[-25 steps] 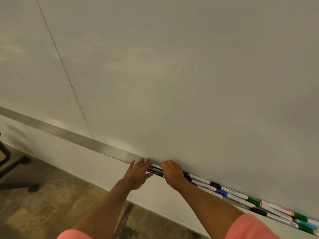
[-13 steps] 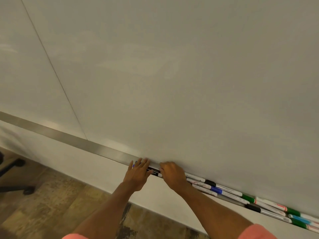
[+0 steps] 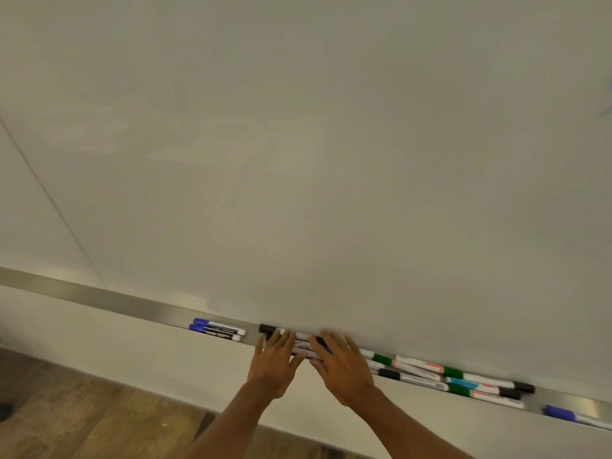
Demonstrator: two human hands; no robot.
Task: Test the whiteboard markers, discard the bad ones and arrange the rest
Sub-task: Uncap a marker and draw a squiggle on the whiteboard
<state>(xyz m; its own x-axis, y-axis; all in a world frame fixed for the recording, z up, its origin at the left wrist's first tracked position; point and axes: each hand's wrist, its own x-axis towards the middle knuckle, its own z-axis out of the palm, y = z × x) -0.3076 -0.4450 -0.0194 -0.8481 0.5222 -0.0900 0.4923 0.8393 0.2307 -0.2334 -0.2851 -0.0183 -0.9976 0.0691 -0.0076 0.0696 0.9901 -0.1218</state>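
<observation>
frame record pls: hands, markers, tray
left hand: fingers straight, laid on center markers
right hand: fingers spread, on the same markers
blue pair: in tray, left of hands, untouched
mixed bunch: green, black, teal caps, right of hands
lone blue marker: tray, far right
whiteboard: directly above tray

Bare forearms (image 3: 228, 420), left hand (image 3: 273, 366), right hand (image 3: 345, 370)
</observation>
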